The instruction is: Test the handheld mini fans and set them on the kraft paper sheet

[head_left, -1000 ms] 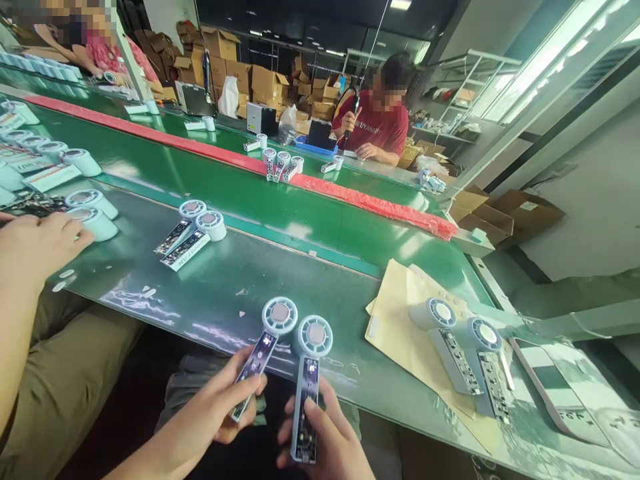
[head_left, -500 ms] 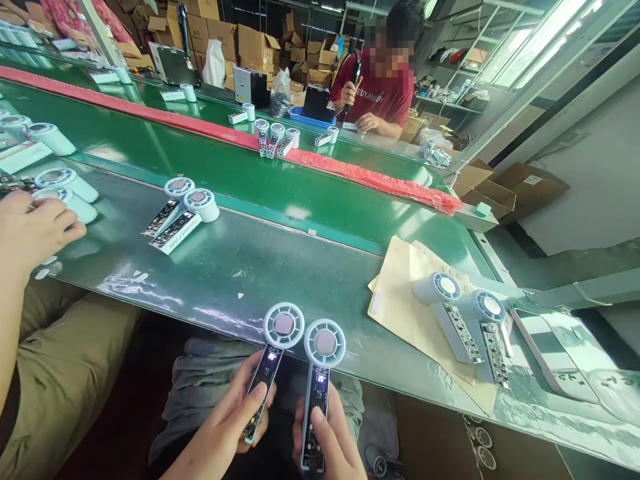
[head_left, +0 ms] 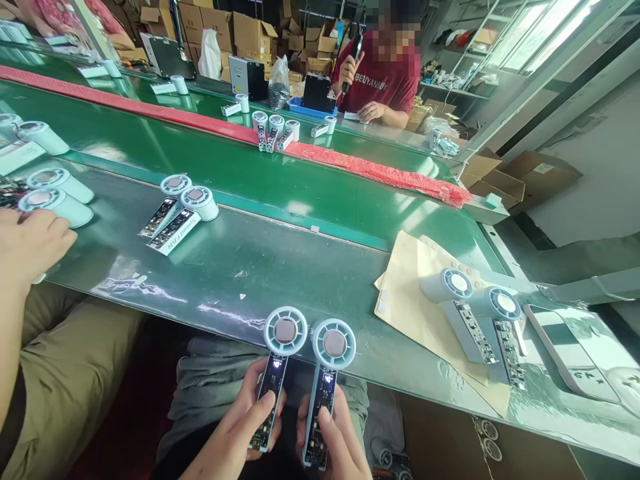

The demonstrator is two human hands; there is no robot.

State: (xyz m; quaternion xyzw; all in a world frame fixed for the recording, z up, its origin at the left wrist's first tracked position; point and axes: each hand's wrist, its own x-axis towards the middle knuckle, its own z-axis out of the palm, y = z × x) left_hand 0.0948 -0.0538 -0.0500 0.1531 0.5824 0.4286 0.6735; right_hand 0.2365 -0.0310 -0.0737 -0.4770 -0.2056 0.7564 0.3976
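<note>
The left hand (head_left: 245, 427) is closed around the slim handle of a left fan (head_left: 278, 363), thumb pressed along the exposed dark circuit strip, which shows a small lit spot near its top; the right hand (head_left: 333, 443) is wrapped the same way around a right fan (head_left: 327, 380), thumb on its board. Both fans stand upright side by side over the lap, their round pale-blue slotted heads just beside each other at the near edge of the glossy green desk (head_left: 280, 267). At 2 o'clock from the hands, a finished pair of fans (head_left: 475, 313) lies on flat tan paper envelopes (head_left: 405, 293), handles pointing toward the near edge. At 10 o'clock, another pair of fans (head_left: 177, 210) rests on the desk, heads touching. Further at 9 o'clock, a neighbour's hand (head_left: 27, 243) sits on the desk beside lying white cylindrical fan housings (head_left: 55, 193). At 12 o'clock, across a red strip (head_left: 380, 175), a person in a red shirt (head_left: 383, 80) holds a hanging tool; behind stand stacked cardboard boxes (head_left: 250, 30), contents not visible
</note>
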